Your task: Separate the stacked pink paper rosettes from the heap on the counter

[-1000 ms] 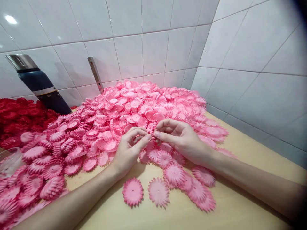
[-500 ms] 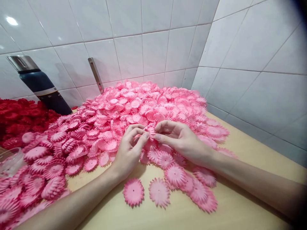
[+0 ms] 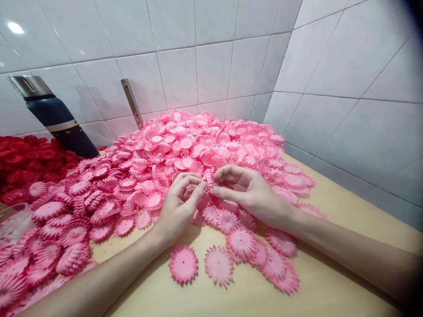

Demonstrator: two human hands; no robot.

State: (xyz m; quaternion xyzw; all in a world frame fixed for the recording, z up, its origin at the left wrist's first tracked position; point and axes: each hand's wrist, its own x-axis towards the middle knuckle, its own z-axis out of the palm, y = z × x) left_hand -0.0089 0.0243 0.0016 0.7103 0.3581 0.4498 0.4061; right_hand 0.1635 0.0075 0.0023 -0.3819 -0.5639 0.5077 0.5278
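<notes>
My left hand (image 3: 183,200) is closed in a pinch, thumb tip against the fingertips. A small pink flower disc with a frilled edge (image 3: 209,176) shows between my two hands, at the left fingertips. Facing it from the other side, my right hand (image 3: 246,189) curls its thumb and fingers at the disc's right edge; the exact contact is partly hidden. Below my hands on the table lie a darker pink flower disc (image 3: 183,264) and a paler one (image 3: 219,265), flat and apart. Overlapping pink discs (image 3: 276,264) trail beneath my right forearm.
A large heap of pink flower discs (image 3: 185,143) rises against the tiled wall (image 3: 214,70). Red flower discs (image 3: 26,160), a dark blue bottle (image 3: 62,119) and a clear plastic container (image 3: 15,224) stand at left. A metal strip (image 3: 131,103) leans at the wall above the wooden table (image 3: 330,273).
Almost nothing differs. My left fingertips have shifted slightly right, closer to my right thumb; the discs on the table lie as before.
</notes>
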